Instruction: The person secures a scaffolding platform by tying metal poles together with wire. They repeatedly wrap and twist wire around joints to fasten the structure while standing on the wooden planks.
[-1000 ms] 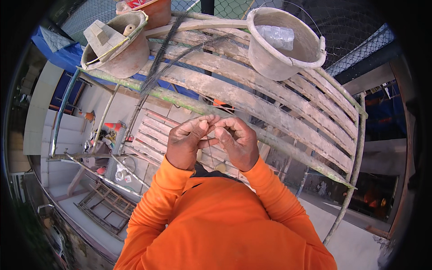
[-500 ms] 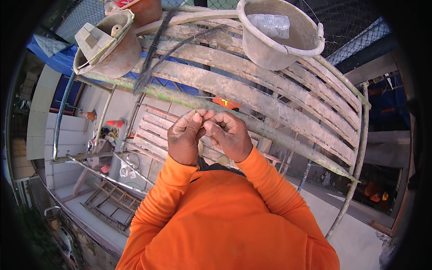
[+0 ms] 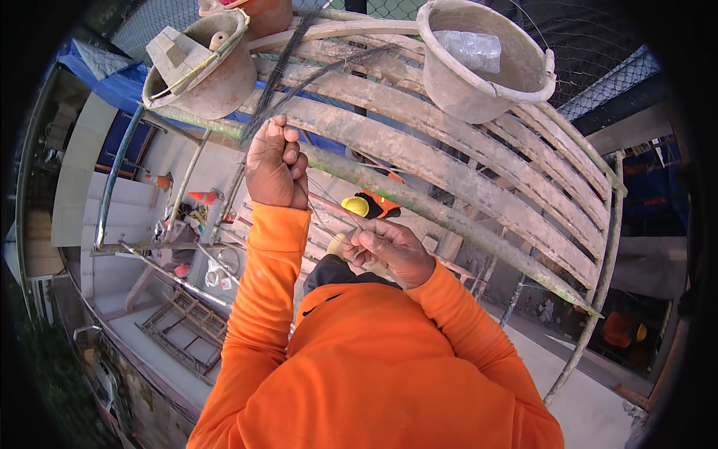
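My left hand [image 3: 278, 166] is raised at the near edge of the plank platform, thumb and fingers pinched together just below a bundle of thin dark wires [image 3: 303, 75]. Closer to my body, my right hand [image 3: 393, 251] is closed with its thumb against the forefinger. A few thin wire strands [image 3: 323, 215] run slantwise between the two hands, and both appear to grip them. The bundle lies spread over the planks, its near ends hanging past the edge by my left fingertips.
Slatted planks [image 3: 449, 168] on a pole frame stretch in front. A bucket with a trowel-like block [image 3: 176, 60] stands left, and a large bucket [image 3: 464, 82] holding a plastic bottle [image 3: 471, 51] right. Far below, a person in a yellow helmet [image 3: 356, 206] shows through the frame.
My hands were together in the middle; now the left has moved up and left to the wire bundle, while the right has shifted slightly down and right. Strands now stretch between them.
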`<state>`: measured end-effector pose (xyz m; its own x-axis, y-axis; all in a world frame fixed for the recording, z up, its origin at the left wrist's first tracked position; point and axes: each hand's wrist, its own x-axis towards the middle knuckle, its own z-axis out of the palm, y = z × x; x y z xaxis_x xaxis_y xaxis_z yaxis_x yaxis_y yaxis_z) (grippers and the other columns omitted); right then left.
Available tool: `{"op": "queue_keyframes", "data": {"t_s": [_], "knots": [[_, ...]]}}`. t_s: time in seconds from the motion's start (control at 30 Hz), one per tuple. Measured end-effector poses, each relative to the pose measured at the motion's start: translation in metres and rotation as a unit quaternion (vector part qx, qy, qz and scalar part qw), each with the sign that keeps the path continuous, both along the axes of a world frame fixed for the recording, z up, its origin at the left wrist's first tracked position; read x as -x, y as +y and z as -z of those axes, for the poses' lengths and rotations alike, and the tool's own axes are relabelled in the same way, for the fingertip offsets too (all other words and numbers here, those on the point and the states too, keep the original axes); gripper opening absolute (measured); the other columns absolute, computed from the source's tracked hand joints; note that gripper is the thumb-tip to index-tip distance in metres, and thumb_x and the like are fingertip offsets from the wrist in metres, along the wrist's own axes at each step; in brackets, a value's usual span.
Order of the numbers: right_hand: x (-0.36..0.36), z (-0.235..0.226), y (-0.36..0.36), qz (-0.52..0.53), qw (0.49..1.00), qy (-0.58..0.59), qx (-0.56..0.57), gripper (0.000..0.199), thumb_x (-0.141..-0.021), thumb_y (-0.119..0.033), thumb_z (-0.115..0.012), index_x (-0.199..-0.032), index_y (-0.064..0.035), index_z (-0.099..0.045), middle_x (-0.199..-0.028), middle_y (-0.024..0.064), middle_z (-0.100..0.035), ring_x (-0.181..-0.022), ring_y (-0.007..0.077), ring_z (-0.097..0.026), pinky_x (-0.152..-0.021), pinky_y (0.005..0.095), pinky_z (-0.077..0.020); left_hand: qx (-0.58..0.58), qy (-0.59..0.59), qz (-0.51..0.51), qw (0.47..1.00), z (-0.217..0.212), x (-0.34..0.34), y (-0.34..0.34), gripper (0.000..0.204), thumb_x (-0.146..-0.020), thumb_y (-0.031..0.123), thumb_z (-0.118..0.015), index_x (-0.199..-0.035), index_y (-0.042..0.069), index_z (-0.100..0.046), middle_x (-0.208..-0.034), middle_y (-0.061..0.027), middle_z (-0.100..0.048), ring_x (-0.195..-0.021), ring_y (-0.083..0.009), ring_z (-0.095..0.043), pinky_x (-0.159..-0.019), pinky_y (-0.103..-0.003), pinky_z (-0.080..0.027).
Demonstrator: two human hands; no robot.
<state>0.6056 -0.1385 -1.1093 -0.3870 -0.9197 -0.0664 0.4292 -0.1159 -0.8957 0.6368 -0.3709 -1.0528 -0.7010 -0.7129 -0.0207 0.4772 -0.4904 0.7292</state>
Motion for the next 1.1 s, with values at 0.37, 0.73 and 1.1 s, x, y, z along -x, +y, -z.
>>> {"op": "queue_keyframes", "data": {"t_s": [0.37, 0.73, 1.1], "knots": [[-0.011, -0.024, -0.017, 0.037, 0.946, 0.292, -0.135, 0.033, -0.100, -0.020, -0.065, -0.125, 0.0016, -0.067, -0.084, 0.0211, -0.072, -0.082, 0.0333, -0.073, -0.074, 0.0391, -0.0554, 0.067, -0.065, -0.073, 0.993, -0.003, -0.003, 0.026, 0.023, -0.106, 0.021, -0.062, -0.119, 0.003, -0.064, -0.086, -0.0002, -0.066, -0.060, -0.0029, -0.045, -0.048, -0.017, -0.035], [-0.014, -0.017, -0.010, 0.011, 0.965, 0.236, -0.117, 0.040, -0.095, 0.000, -0.051, -0.134, 0.0001, -0.064, -0.072, 0.0156, -0.062, -0.060, 0.0304, -0.060, -0.065, 0.0376, -0.0533, 0.089, -0.080, -0.075, 0.990, -0.009, -0.003, 0.017, 0.020, -0.105, 0.018, -0.062, -0.117, 0.003, -0.066, -0.088, -0.0005, -0.067, -0.061, -0.0019, -0.045, -0.048, -0.015, -0.034], [-0.009, 0.018, -0.010, -0.011, 1.000, 0.016, 0.010, 0.042, -0.106, -0.037, -0.050, -0.128, -0.0013, -0.053, -0.081, 0.0063, -0.056, -0.069, 0.0168, -0.053, -0.069, 0.0373, -0.0485, 0.198, -0.155, -0.032, 0.967, 0.008, 0.009, 0.047, 0.033, -0.107, 0.025, -0.059, -0.128, 0.000, -0.063, -0.093, -0.0008, -0.070, -0.062, -0.0013, -0.048, -0.047, -0.016, -0.035]]}}
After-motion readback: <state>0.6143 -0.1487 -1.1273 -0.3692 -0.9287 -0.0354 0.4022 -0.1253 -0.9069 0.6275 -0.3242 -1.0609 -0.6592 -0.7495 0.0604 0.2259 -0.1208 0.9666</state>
